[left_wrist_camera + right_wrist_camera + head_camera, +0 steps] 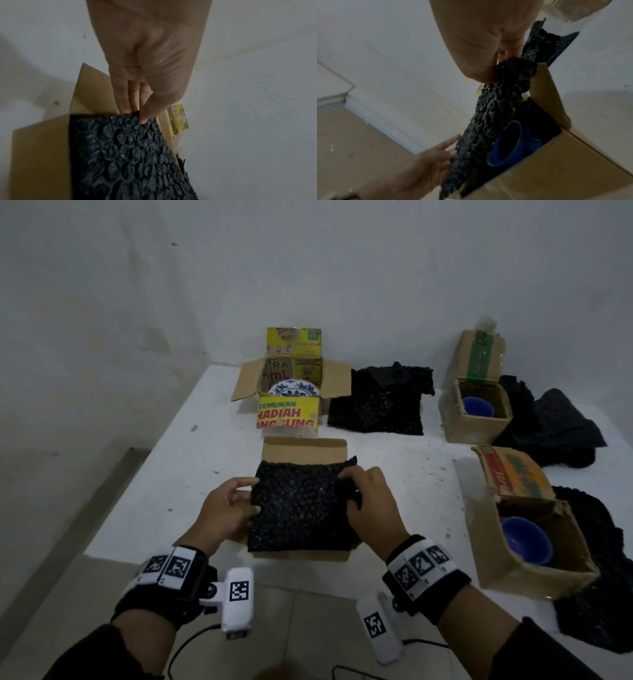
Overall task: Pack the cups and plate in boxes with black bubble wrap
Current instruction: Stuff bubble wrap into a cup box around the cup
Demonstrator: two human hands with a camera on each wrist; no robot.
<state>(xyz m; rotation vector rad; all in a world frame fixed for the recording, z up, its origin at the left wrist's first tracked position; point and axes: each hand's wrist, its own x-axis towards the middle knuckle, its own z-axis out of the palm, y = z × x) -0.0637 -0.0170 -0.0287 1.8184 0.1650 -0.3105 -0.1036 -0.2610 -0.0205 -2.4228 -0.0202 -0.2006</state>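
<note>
Bubble wrap (301,508) covers the near box (305,445) at six o'clock on the desk (191,474). Left hand (226,510) pinches its nine o'clock edge; right hand (368,501) clutches a bunched three o'clock edge. Tucking both edges down evenly inside the walls should seat it. Only the right wrist view shows the blue cup (506,144) underneath; the head view hides it.

Bare packing rm: white table (164,501), cardboard boxes (476,419).

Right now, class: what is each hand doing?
Left hand: pinches the bubble wrap sheet's left edge.
Right hand: grips its bunched right edge.
</note>
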